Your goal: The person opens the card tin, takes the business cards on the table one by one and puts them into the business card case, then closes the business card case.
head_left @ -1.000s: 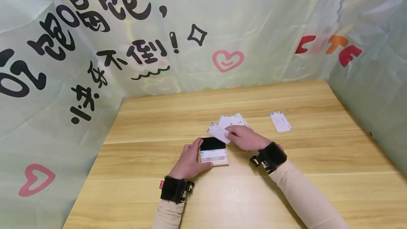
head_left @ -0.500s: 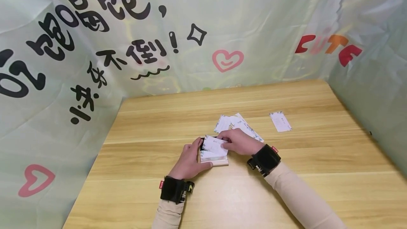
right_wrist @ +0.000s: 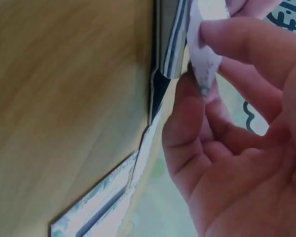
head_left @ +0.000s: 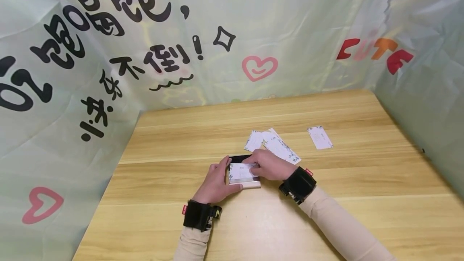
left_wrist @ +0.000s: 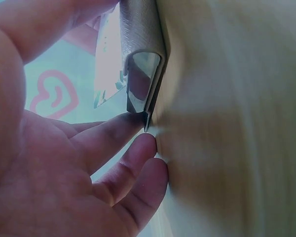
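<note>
My left hand [head_left: 216, 184] grips the left side of a business card case [head_left: 251, 185], its thumb at the front edge and its fingers at the back corner. The case lies open on the table, showing a dark inside and a pale outer edge; the left wrist view shows its metal end [left_wrist: 144, 81]. My right hand [head_left: 273, 165] pinches a white business card [head_left: 238, 170] with leaf print by its right end, low over the case. In the right wrist view the card [right_wrist: 203, 61] is between thumb and fingers, tilted beside the case. Fingers partly hide the case's right side.
Behind the case several white cards [head_left: 279, 147] with leafy corners lie overlapping on the wooden table [head_left: 174, 140]. A single card [head_left: 320, 137] lies farther right. A printed cloth backdrop [head_left: 308, 19] borders the table's back and sides.
My right hand has brought the card from above the overlapping cards down and toward me, and straightened it over the case. The left hand keeps its grip in the same place.
</note>
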Available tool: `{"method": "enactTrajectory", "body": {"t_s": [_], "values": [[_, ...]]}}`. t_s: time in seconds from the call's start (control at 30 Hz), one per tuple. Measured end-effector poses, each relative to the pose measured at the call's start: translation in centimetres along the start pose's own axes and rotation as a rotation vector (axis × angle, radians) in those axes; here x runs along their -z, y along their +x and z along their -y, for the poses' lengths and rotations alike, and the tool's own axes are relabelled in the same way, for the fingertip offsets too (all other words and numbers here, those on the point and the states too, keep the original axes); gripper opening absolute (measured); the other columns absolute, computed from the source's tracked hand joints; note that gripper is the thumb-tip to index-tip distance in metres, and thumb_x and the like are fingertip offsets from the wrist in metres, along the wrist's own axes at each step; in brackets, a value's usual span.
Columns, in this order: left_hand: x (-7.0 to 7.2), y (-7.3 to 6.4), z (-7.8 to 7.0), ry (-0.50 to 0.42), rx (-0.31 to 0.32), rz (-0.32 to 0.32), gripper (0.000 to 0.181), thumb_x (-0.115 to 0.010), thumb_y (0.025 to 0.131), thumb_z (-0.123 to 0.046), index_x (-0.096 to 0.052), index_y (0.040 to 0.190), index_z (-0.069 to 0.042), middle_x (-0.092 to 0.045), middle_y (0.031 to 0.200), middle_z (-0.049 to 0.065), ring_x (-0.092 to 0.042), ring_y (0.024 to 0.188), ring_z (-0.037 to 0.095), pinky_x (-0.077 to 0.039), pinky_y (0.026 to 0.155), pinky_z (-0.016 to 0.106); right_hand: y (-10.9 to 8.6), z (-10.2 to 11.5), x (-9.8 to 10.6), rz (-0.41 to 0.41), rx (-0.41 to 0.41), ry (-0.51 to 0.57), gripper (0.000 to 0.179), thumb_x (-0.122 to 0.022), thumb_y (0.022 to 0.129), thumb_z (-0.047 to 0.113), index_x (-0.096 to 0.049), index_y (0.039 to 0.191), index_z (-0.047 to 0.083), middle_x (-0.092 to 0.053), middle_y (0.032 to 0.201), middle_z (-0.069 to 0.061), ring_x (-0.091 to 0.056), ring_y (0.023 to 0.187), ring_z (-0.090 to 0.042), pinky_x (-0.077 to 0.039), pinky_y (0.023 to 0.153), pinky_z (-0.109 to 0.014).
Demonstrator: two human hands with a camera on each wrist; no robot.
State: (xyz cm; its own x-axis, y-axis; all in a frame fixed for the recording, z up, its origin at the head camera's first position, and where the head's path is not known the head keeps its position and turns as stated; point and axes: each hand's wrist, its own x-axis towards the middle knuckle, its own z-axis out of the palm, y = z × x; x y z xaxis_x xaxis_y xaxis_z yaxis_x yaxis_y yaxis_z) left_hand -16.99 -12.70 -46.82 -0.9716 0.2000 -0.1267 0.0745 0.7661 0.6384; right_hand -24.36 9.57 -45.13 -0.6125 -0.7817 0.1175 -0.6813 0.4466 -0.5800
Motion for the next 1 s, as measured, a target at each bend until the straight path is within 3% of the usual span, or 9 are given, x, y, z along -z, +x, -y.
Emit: {"method": "enactTrajectory", "body": {"t_s": [0.27,0.53,0.63,0.73,0.83,0.93,1.0], "values": [[-0.1,0.0,0.0,0.001,-0.005,0.001,0.101,-0.073,0.075,-0.053,-0.021,0.153,-0.016,-0.038,0.14,0.012,-0.037,0.122,0.021,-0.039,0.096,0.042,-0.1,0.2,-0.2,0.011,-0.115,-0.001,0.018,-0.069,0.084,0.009,-0.065,0.101,0.009,-0.06,0.096,0.001,-0.052,0.088,-0.015,-0.044,0.081,-0.034],[0.1,0.0,0.0,0.005,-0.03,-0.006,0.101,-0.073,0.076,-0.051,-0.02,0.153,-0.014,-0.039,0.145,0.006,-0.035,0.124,0.02,-0.038,0.098,0.041,-0.4,-0.1,0.2,0.06,-0.041,0.021,0.009,-0.065,0.089,0.017,-0.071,0.095,0.016,-0.062,0.09,0.01,-0.055,0.086,-0.013,-0.044,0.079,-0.031],[0.2,0.0,-0.1,0.01,-0.037,-0.004,0.099,-0.073,0.077,-0.051,-0.021,0.153,-0.014,-0.04,0.146,0.004,-0.035,0.124,0.02,-0.038,0.098,0.041,-0.6,-0.2,0.9,0.035,-0.069,0.012,0.014,-0.063,0.091,0.022,-0.072,0.098,0.015,-0.062,0.091,0.009,-0.055,0.088,-0.014,-0.044,0.081,-0.033],[0.2,0.0,-0.1,0.008,-0.034,-0.001,0.097,-0.073,0.077,-0.05,-0.024,0.153,-0.016,-0.042,0.141,0.006,-0.037,0.121,0.02,-0.039,0.096,0.041,-1.0,-0.7,1.7,-0.059,-0.195,-0.058,0.028,-0.065,0.088,0.024,-0.067,0.11,0.006,-0.063,0.104,-0.004,-0.054,0.1,-0.025,-0.041,0.09,-0.043],[0.2,-0.1,-0.2,0.006,-0.028,-0.001,0.095,-0.073,0.077,-0.05,-0.026,0.152,-0.018,-0.044,0.135,0.009,-0.038,0.117,0.021,-0.04,0.093,0.041,-1.6,-1.6,2.7,-0.137,-0.426,-0.144,0.053,-0.07,0.083,0.028,-0.055,0.123,-0.003,-0.056,0.121,-0.023,-0.046,0.116,-0.04,-0.034,0.099,-0.055],[0.1,-0.2,-0.2,0.002,-0.021,0.002,0.095,-0.073,0.076,-0.05,-0.025,0.152,-0.018,-0.044,0.134,0.009,-0.038,0.116,0.021,-0.041,0.091,0.04,-2.4,-2.7,3.7,-0.126,-0.623,-0.199,0.062,-0.075,0.079,0.032,-0.051,0.122,-0.006,-0.051,0.122,-0.031,-0.045,0.113,-0.047,-0.035,0.097,-0.058],[0.1,-0.2,-0.2,0.003,-0.014,0.002,0.096,-0.074,0.076,-0.051,-0.025,0.153,-0.019,-0.043,0.134,0.009,-0.038,0.116,0.021,-0.041,0.091,0.04,-2.8,-3.4,4.2,-0.104,-0.685,-0.213,0.06,-0.076,0.079,0.032,-0.051,0.117,-0.007,-0.053,0.113,-0.029,-0.05,0.104,-0.045,-0.041,0.089,-0.055]]}}
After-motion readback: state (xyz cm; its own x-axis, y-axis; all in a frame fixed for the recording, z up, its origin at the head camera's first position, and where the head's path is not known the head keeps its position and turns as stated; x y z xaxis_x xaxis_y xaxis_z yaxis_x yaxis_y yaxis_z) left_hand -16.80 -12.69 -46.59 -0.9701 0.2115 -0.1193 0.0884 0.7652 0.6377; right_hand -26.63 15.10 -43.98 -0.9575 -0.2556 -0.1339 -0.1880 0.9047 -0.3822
